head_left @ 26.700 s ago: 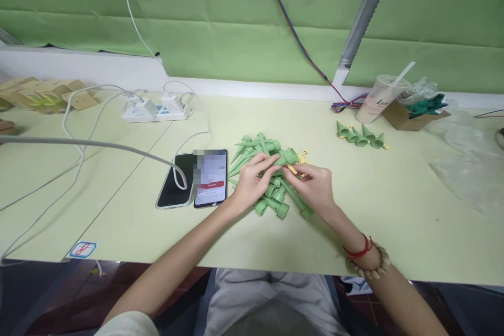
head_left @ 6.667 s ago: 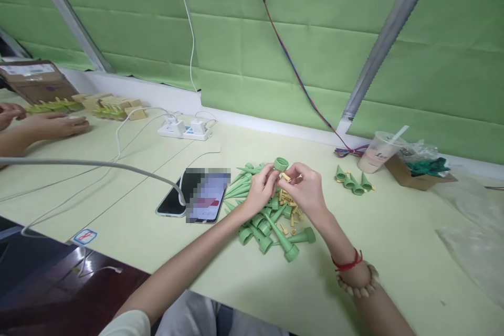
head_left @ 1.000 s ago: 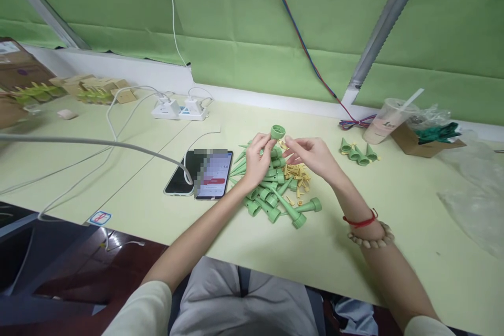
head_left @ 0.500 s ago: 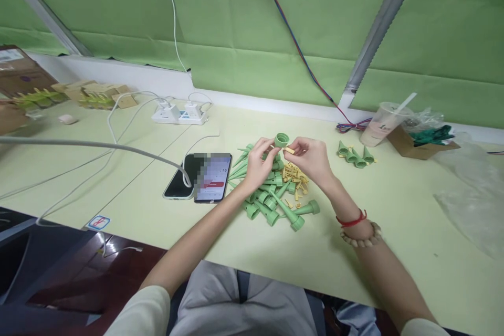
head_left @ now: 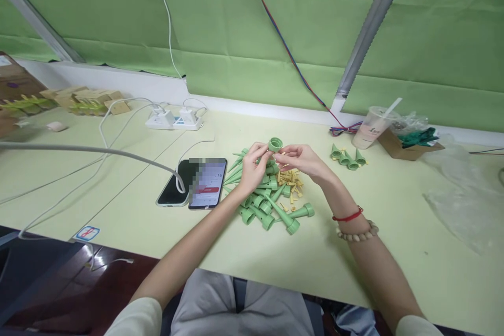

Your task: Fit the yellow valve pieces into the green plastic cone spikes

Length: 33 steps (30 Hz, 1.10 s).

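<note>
One held cone (partly hidden)

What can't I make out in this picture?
All in the head view:
Held cone: lower part hidden by the left hand.
Right hand: what it grips, if anything, is too small to tell.
Brown box: cut off by the left edge.
Lit phone: blocky blur covers part.

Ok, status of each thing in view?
Left hand: closed on the held cone
Held cone: wide end up, open
Right hand: fingertips at that cone; grip unclear
Loose cones: piled on their sides
Yellow pieces: loose, heaped
Left phone: screen dark
Right phone: screen lit
Power strip: plugs in
Cup: straw in, partly full
Cones near cup: set apart from the pile
Cardboard box: open, filled
Clear plastic: crumpled
</note>
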Each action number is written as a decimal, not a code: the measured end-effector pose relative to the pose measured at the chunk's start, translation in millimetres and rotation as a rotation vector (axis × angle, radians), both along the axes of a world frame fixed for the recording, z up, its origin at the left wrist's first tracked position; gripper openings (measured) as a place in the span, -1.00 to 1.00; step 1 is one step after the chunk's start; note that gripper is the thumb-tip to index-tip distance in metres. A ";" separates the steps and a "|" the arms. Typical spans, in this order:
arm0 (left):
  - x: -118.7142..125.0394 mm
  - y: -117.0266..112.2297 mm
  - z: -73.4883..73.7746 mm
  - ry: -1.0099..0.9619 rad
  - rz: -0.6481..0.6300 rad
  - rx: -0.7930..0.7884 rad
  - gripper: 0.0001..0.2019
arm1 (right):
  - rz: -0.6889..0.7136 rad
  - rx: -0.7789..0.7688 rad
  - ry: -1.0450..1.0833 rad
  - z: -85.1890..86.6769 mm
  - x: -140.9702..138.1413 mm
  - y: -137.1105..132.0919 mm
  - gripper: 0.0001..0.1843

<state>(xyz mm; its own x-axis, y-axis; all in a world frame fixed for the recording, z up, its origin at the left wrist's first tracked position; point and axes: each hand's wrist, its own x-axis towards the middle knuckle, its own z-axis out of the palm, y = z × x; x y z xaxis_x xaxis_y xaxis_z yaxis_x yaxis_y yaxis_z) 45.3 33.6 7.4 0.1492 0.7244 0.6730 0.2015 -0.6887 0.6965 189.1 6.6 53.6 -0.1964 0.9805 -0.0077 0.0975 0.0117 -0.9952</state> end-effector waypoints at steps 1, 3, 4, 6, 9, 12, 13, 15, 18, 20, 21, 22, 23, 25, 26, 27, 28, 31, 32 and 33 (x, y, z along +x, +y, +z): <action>0.3 -0.5 -0.2 0.010 0.012 0.014 -0.83 | -0.018 0.023 -0.003 -1.5 -0.6 0.7 -0.69; 1.0 -0.5 -1.4 0.015 0.050 0.041 -0.84 | -0.092 0.125 -0.069 -6.2 -2.6 3.0 -0.72; 1.0 0.4 -2.1 0.014 0.069 0.051 -0.85 | -0.136 0.197 -0.134 -8.7 -3.7 4.2 -0.75; -1.1 4.8 -3.5 -0.007 0.121 0.046 -0.84 | -0.237 0.360 -0.318 -12.6 -4.6 5.7 -0.85; -10.8 17.9 -3.8 -0.112 0.270 -0.061 -0.82 | -0.377 0.530 -0.584 -12.8 -0.5 4.6 -0.97; -21.7 30.4 -2.5 -0.232 0.418 -0.130 -0.79 | -0.403 0.469 -0.739 -9.1 10.1 2.8 -0.99; -23.4 32.4 -2.3 -0.235 0.425 -0.134 -0.78 | -0.389 0.409 -0.792 -8.2 14.1 2.9 -0.95; -22.6 31.8 -2.4 -0.178 0.377 -0.112 -0.76 | -0.350 0.271 -0.910 -7.8 21.2 3.9 -0.86; -14.8 23.0 -2.4 0.017 0.226 -0.029 -0.78 | -0.240 0.088 -1.021 -10.3 27.0 6.7 -0.80; -10.2 15.9 -1.1 0.169 0.147 0.041 -0.80 | -0.185 0.030 -1.022 -12.8 27.5 8.3 -0.78; -8.9 12.8 0.1 0.247 0.117 0.075 -0.81 | -0.167 0.019 -1.008 -14.0 27.3 9.1 -0.78; -8.3 10.2 1.4 0.323 0.095 0.110 -0.81 | -0.151 0.013 -0.987 -15.0 27.3 9.9 -0.77; -8.2 8.1 2.8 0.397 0.078 0.144 -0.81 | -0.135 0.008 -0.965 -15.8 27.9 10.9 -0.77; -9.3 5.2 4.8 0.530 0.043 0.212 -0.82 | -0.121 0.003 -0.934 -16.6 31.9 13.4 -0.76; -9.9 4.1 5.4 0.593 0.022 0.246 -0.83 | -0.141 0.012 -0.929 -16.6 36.0 14.9 -0.76; -10.3 3.3 5.5 0.660 -0.002 0.280 -0.83 | -0.184 0.032 -0.934 -16.5 41.5 16.6 -0.76; -10.5 2.4 5.4 0.726 -0.029 0.312 -0.84 | -0.250 0.057 -0.948 -16.3 48.5 18.2 -0.76; -9.5 -0.7 4.5 0.879 -0.108 0.377 -0.84 | -0.476 0.096 -1.017 -17.0 77.1 22.8 -0.75; -8.8 -1.9 4.2 0.910 -0.128 0.383 -0.84 | -0.533 0.092 -1.039 -18.2 88.3 24.1 -0.74; -8.2 -3.0 4.0 0.931 -0.143 0.381 -0.84 | -0.588 0.081 -1.055 -20.1 99.6 25.2 -0.72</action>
<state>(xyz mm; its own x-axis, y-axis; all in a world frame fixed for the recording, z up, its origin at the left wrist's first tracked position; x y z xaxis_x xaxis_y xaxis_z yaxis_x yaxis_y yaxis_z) 37.1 30.6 11.4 0.8005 0.4201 0.4275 0.4503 -0.8922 0.0337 288.7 31.7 33.4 0.3454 0.9229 0.1703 0.8720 -0.2486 -0.4217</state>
